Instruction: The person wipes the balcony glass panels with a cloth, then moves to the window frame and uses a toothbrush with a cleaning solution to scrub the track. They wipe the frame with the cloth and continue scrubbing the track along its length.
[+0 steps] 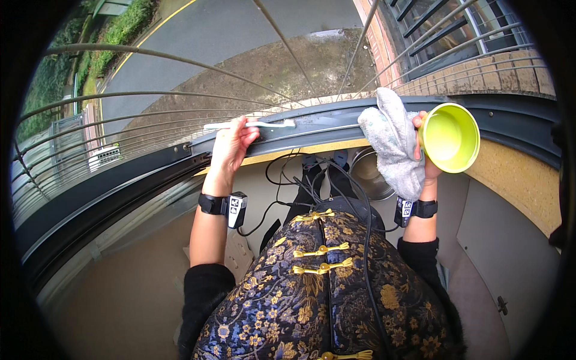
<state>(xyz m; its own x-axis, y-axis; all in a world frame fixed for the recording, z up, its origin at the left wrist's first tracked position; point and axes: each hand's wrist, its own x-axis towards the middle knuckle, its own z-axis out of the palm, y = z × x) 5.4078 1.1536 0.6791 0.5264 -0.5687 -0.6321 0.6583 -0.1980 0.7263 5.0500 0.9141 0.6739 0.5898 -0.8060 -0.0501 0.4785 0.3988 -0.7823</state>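
Observation:
Over the dark window track [327,125], my left hand [233,143] pinches a pale toothbrush [267,124] by its handle. The brush head points right, close above the track's groove; whether the bristles touch the metal I cannot tell. On the right, my right hand [429,170] holds a lime-green bowl [451,137] tilted toward me, its inside pale green. A grey cloth [393,141] is held in that same hand and drapes down beside the bowl. Most of the right hand's fingers are hidden behind the cloth and bowl.
Metal safety bars [204,73] curve beyond the track, with a paved road far below. A yellowish stone sill [510,174] runs along the near side. Black cables [288,174] loop between my arms. A metal basin [369,174] stands near my feet.

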